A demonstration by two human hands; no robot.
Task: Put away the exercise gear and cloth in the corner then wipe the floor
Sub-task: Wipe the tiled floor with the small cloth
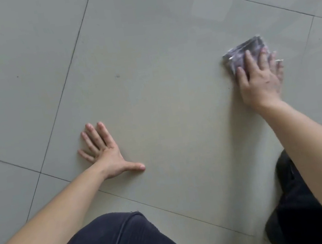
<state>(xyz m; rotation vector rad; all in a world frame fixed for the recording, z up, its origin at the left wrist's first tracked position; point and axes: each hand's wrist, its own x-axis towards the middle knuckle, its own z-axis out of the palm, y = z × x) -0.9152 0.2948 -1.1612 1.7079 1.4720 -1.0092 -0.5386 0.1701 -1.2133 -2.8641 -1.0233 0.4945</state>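
On glossy tile floor (144,41), left hand (103,150) lies flat; right hand (259,79) presses crumpled grey cloth (239,54).

Folded grey cloth (244,53) — flat on tiled floor (150,82).

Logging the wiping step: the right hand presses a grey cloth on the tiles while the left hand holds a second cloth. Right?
Not quite. The head view shows the left hand holding nothing: it rests open on the bare tile floor. The right hand does press the grey cloth on the tiles.
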